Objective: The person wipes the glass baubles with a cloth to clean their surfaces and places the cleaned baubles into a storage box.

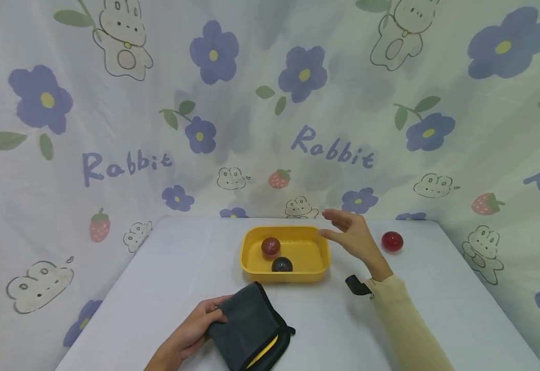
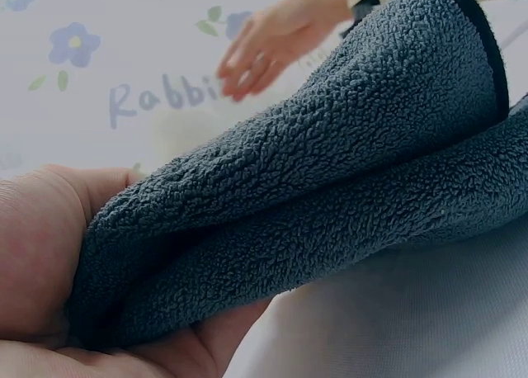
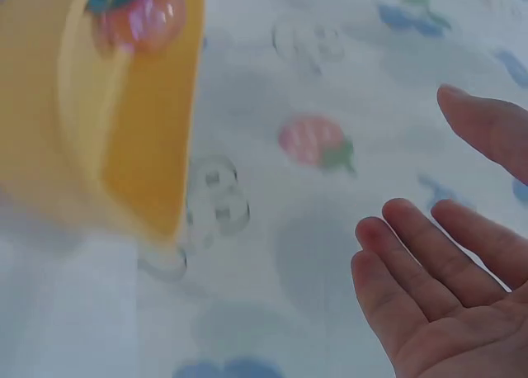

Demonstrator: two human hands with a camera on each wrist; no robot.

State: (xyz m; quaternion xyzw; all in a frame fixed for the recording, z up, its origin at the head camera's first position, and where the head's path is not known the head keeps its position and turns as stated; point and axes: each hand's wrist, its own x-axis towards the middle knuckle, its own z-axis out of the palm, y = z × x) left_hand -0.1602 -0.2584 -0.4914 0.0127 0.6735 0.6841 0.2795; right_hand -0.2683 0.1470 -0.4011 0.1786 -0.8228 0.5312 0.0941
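Note:
My left hand [image 1: 199,322] grips a folded dark grey towel [image 1: 248,319] by its left side, in front of the yellow tray. In the left wrist view the towel [image 2: 330,155] is fuzzy with a black border; a yellow strip shows between its folds in the head view. My right hand [image 1: 351,234] hovers by the right end of the yellow tray [image 1: 304,253], thumb and fingers spread apart with nothing between them. Inside the tray lie a brownish-red ball [image 1: 271,247] and a dark grey ball [image 1: 282,265], both toward the left and middle.
A shiny red ball [image 1: 392,241] sits on the white table [image 1: 182,257] at the back right, beyond my right wrist. Behind the table hangs a curtain [image 1: 251,113] printed with flowers and rabbits. A dark strap piece [image 1: 358,285] sticks out at my right cuff.

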